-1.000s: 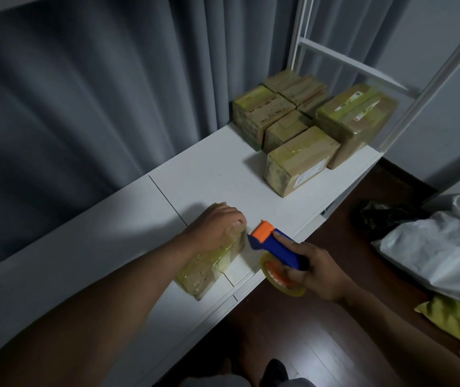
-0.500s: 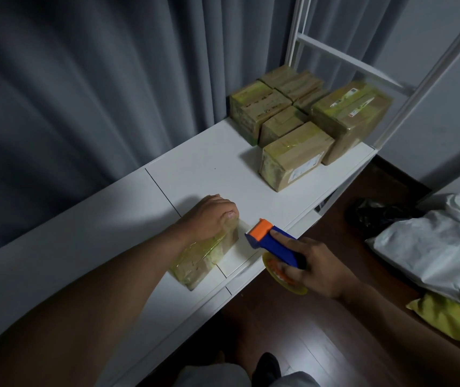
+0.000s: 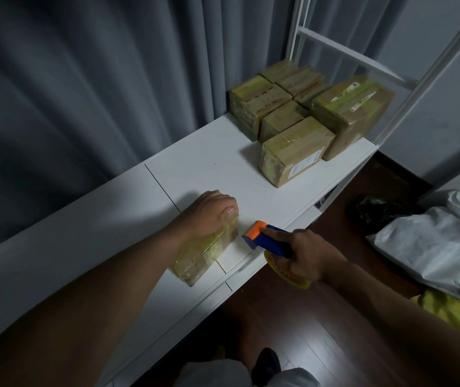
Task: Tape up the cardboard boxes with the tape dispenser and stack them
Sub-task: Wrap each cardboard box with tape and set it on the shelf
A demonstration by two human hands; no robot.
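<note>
Left hand [image 3: 209,213] curled over the far end of a taped cardboard box [image 3: 203,254], I pin it to the white tabletop [image 3: 209,169] near the front edge. My right hand [image 3: 307,258] grips the blue-and-orange tape dispenser [image 3: 268,238] by its handle, index finger laid along the top, orange head aimed left at the box and just beside its far right corner, not touching that I can see. The box's long axis runs from near-left to far-right, so I judge any next strip would be drawn along that line toward me. More taped boxes [image 3: 296,149] sit grouped at the far right end, well apart, where this one likely joins the stack.
</note>
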